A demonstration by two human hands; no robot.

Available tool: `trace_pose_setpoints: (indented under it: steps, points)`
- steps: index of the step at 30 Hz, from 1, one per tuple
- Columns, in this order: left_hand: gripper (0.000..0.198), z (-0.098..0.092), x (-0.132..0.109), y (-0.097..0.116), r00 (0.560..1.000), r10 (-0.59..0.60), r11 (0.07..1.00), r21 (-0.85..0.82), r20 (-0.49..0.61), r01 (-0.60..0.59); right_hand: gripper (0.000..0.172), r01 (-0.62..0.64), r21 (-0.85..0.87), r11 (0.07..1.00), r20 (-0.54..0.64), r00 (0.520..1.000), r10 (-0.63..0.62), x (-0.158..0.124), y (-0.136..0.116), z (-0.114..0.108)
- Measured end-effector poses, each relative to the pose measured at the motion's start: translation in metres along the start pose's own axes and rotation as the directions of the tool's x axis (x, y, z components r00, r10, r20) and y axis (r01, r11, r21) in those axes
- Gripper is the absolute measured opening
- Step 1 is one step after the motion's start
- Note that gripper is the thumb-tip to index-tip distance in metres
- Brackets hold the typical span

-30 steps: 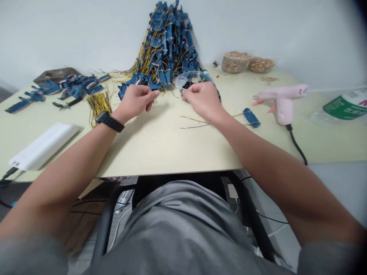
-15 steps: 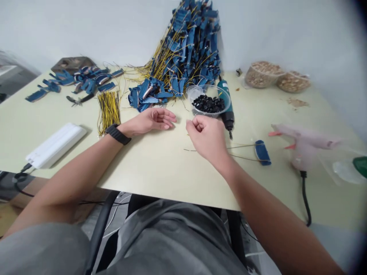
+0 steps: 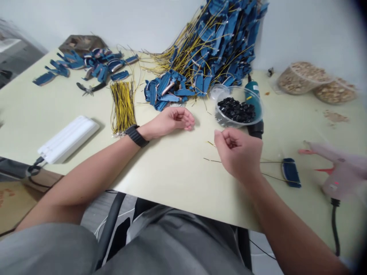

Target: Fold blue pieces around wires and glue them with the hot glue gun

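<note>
My left hand (image 3: 173, 121) rests on the table with its fingers loosely curled and apart, holding nothing visible. Beyond it lies a small heap of blue pieces (image 3: 166, 89). My right hand (image 3: 239, 151) is closed, thumb against the curled fingers; anything inside is hidden. It is just in front of a clear tub (image 3: 259, 110) of black parts (image 3: 236, 110). Under or behind that hand run the thin wires of a blue piece (image 3: 291, 172), which lies to its right. A yellow wire bundle (image 3: 123, 107) lies beyond my left wrist.
A pink glue gun (image 3: 344, 172) lies at the right, tubs of pale chips (image 3: 306, 78) behind it. A green rotary tool (image 3: 252, 91) is beside the tub. Pliers (image 3: 91, 88), a white power block (image 3: 69, 139) and a large wired blue pile (image 3: 218, 42) are also on the table.
The view has turned left, so the whole scene sits further right in the picture. The fingers of my left hand are curled slightly more. My right hand stays closed.
</note>
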State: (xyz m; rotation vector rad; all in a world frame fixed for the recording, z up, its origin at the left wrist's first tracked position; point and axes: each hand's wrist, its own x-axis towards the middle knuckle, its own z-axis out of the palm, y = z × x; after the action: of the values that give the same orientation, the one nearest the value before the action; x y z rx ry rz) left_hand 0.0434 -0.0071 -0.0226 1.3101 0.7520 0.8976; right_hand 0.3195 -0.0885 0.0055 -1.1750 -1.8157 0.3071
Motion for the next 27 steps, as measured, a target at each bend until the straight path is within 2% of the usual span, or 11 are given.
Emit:
trace_pose_setpoints:
  steps: [7,14,19,23,27]
  points:
    - [0.014,0.006,0.008,-0.002,0.999,-0.032,0.998,-0.06,-0.003,0.032,0.037,0.056,-0.079,0.995,0.054,0.997,-0.052,0.004,0.01,-0.007]
    - [0.029,0.012,0.013,0.005,0.998,-0.057,0.994,-0.092,-0.024,0.054,0.053,0.025,-0.087,0.996,-0.037,0.999,-0.028,0.007,0.017,-0.001]
    - [0.03,0.012,0.011,0.007,0.998,-0.037,0.999,-0.015,-0.049,0.036,0.06,0.038,-0.072,0.997,-0.009,0.999,-0.039,0.011,0.02,0.002]
    - [0.029,0.013,0.01,0.008,0.999,-0.009,0.998,0.068,-0.044,0.012,0.056,0.066,-0.056,0.996,0.017,0.998,-0.065,0.015,0.026,0.007]
    - [0.027,0.013,0.012,0.008,0.996,-0.012,0.994,0.108,-0.089,0.021,0.055,0.04,-0.032,0.999,0.012,0.999,-0.04,0.021,0.029,0.014]
